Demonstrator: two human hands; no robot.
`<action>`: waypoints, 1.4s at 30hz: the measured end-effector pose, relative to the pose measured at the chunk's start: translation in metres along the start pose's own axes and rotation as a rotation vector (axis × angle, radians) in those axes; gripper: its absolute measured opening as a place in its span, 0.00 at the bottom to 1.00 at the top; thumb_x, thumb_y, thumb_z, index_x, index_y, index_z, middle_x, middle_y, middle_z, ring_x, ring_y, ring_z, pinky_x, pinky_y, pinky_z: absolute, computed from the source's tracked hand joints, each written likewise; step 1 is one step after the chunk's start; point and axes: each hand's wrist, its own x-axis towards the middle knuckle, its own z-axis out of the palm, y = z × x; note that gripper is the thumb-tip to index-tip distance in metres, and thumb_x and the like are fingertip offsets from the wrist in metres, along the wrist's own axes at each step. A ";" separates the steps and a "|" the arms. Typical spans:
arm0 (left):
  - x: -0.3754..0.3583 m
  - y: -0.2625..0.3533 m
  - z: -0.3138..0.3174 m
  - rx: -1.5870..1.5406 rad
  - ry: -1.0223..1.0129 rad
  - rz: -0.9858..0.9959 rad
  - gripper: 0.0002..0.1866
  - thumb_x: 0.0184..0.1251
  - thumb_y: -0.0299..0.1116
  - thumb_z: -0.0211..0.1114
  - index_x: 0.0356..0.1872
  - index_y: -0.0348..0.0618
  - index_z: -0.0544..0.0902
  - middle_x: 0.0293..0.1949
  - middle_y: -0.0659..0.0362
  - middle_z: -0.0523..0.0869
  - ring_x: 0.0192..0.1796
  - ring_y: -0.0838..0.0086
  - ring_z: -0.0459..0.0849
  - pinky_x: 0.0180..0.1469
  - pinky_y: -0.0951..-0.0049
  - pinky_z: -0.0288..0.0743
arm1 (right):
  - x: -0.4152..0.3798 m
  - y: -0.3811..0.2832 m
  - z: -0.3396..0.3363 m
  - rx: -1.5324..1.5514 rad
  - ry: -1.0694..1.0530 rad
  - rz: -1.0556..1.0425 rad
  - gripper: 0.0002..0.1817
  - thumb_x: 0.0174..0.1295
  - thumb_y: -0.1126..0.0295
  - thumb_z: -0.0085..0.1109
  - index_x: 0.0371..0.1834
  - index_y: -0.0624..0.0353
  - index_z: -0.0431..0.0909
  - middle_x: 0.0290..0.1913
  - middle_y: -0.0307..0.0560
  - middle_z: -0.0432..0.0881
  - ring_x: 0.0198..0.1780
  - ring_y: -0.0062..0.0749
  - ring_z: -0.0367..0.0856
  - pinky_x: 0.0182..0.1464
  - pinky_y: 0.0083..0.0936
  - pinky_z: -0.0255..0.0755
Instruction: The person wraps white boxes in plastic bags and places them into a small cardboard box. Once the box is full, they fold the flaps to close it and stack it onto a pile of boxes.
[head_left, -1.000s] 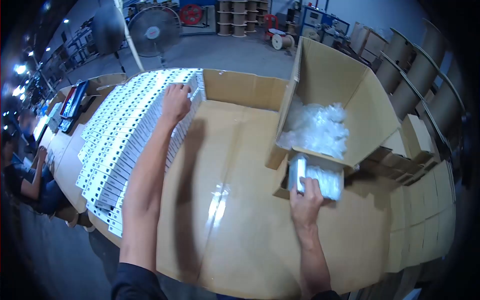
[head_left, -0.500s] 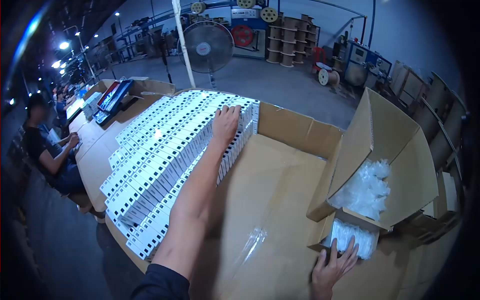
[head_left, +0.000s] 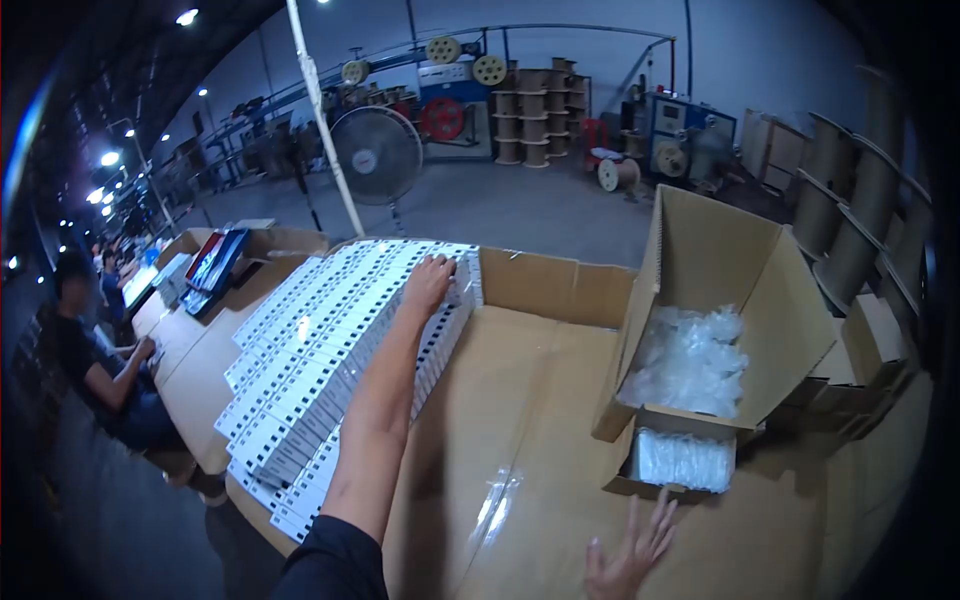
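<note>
Long rows of slim white boxes with small black squares (head_left: 330, 330) stand stacked in tiers on the cardboard-covered table. My left hand (head_left: 430, 285) reaches to the far right end of the top rows, its fingers curled over a white box there. Low at the right, my right hand (head_left: 630, 560) is open, fingers spread, holding nothing. Just beyond its fingertips sits a small cardboard box (head_left: 655, 489) packed with clear plastic-wrapped pieces (head_left: 680, 460). Behind that, a larger open carton (head_left: 720, 235) lies tilted, with crumpled clear plastic bags (head_left: 690, 360) in it.
A low cardboard wall (head_left: 555, 287) edges the table's far side. At left a person (head_left: 110, 360) sits by the table, near a dark tray (head_left: 215, 270). Beyond stand a fan (head_left: 375, 155), a white pole (head_left: 325, 115) and cable spools (head_left: 535, 120).
My right hand has drawn back from the plastic-wrapped pieces toward me. My left hand stays at the far end of the white boxes. The camera view has tilted up and turned right.
</note>
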 end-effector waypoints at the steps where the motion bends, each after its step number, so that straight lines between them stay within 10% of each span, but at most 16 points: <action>1: -0.002 0.003 0.001 0.021 0.017 0.007 0.13 0.66 0.35 0.71 0.49 0.48 0.82 0.53 0.56 0.85 0.59 0.57 0.81 0.57 0.54 0.77 | -0.008 -0.003 -0.001 -0.041 -0.021 -0.008 0.44 0.65 0.46 0.62 0.82 0.53 0.61 0.85 0.65 0.47 0.85 0.66 0.42 0.77 0.71 0.40; 5: -0.007 -0.006 -0.016 -0.125 0.095 0.049 0.09 0.65 0.26 0.65 0.46 0.41 0.80 0.39 0.44 0.87 0.51 0.46 0.82 0.52 0.48 0.76 | -0.027 0.000 -0.001 0.080 -0.129 -0.016 0.42 0.66 0.47 0.61 0.80 0.56 0.64 0.80 0.66 0.59 0.83 0.66 0.47 0.77 0.73 0.37; 8: -0.036 0.024 -0.073 -0.295 0.244 0.051 0.12 0.63 0.23 0.69 0.47 0.37 0.81 0.44 0.45 0.86 0.52 0.47 0.82 0.54 0.52 0.76 | -0.017 0.002 -0.012 0.316 -0.319 -0.163 0.41 0.63 0.62 0.65 0.79 0.60 0.60 0.74 0.63 0.69 0.74 0.58 0.69 0.70 0.52 0.67; 13: -0.173 0.166 -0.169 -0.593 0.367 0.028 0.12 0.63 0.18 0.67 0.47 0.36 0.81 0.45 0.48 0.86 0.48 0.50 0.85 0.53 0.56 0.78 | 0.002 -0.009 -0.002 1.319 -0.688 0.399 0.34 0.78 0.64 0.54 0.82 0.57 0.51 0.68 0.57 0.76 0.61 0.40 0.81 0.55 0.37 0.81; 17: -0.274 0.265 -0.192 -0.446 0.137 0.449 0.12 0.61 0.28 0.70 0.46 0.48 0.87 0.46 0.60 0.88 0.52 0.62 0.85 0.64 0.50 0.76 | 0.004 0.000 0.026 2.039 -0.637 0.713 0.35 0.79 0.58 0.55 0.84 0.44 0.49 0.62 0.53 0.77 0.55 0.36 0.82 0.49 0.37 0.82; 21: -0.281 0.315 -0.199 -0.550 -0.146 0.785 0.20 0.59 0.34 0.72 0.55 0.52 0.86 0.47 0.62 0.89 0.50 0.71 0.86 0.58 0.63 0.79 | -0.022 0.045 0.051 1.512 -0.417 0.565 0.29 0.76 0.64 0.59 0.76 0.50 0.59 0.60 0.49 0.79 0.53 0.38 0.83 0.48 0.37 0.82; 23: -0.252 0.327 -0.205 -0.759 -0.216 0.621 0.17 0.56 0.35 0.77 0.48 0.50 0.87 0.41 0.61 0.88 0.46 0.67 0.86 0.55 0.63 0.80 | -0.037 0.072 0.059 1.195 -0.062 0.159 0.29 0.72 0.71 0.63 0.72 0.55 0.62 0.59 0.55 0.80 0.54 0.45 0.85 0.49 0.37 0.82; 27: -0.065 0.383 -0.170 -0.600 0.051 0.397 0.18 0.57 0.28 0.74 0.49 0.42 0.82 0.44 0.51 0.85 0.51 0.54 0.83 0.54 0.57 0.78 | -0.040 0.116 0.013 0.421 -0.019 0.006 0.27 0.63 0.72 0.69 0.64 0.58 0.70 0.48 0.62 0.85 0.47 0.58 0.87 0.47 0.41 0.83; 30: 0.044 0.401 -0.052 -0.321 0.161 0.339 0.18 0.57 0.24 0.72 0.50 0.42 0.81 0.46 0.51 0.84 0.57 0.51 0.80 0.58 0.54 0.78 | -0.039 0.130 0.012 0.376 0.035 -0.137 0.28 0.61 0.73 0.69 0.65 0.53 0.71 0.51 0.53 0.86 0.47 0.54 0.87 0.47 0.41 0.83; 35: 0.110 0.409 0.007 -0.354 -0.317 0.016 0.18 0.55 0.22 0.70 0.50 0.34 0.82 0.44 0.39 0.88 0.51 0.41 0.86 0.51 0.49 0.82 | -0.039 0.141 0.016 0.412 0.061 -0.143 0.29 0.60 0.73 0.72 0.64 0.53 0.72 0.46 0.55 0.87 0.44 0.52 0.87 0.43 0.42 0.83; 38: 0.128 0.383 0.078 -0.571 -0.131 0.092 0.15 0.57 0.24 0.70 0.45 0.30 0.83 0.42 0.36 0.89 0.46 0.41 0.89 0.47 0.50 0.82 | -0.044 0.149 0.030 0.490 0.017 -0.089 0.30 0.62 0.74 0.69 0.68 0.53 0.71 0.46 0.58 0.86 0.41 0.54 0.87 0.40 0.44 0.82; 42: 0.063 0.410 -0.104 -0.910 -0.262 -0.040 0.15 0.61 0.30 0.75 0.46 0.34 0.84 0.34 0.52 0.89 0.39 0.68 0.89 0.44 0.66 0.81 | -0.041 0.151 0.028 0.563 0.048 -0.184 0.22 0.64 0.78 0.62 0.62 0.49 0.81 0.44 0.55 0.87 0.34 0.49 0.86 0.37 0.39 0.80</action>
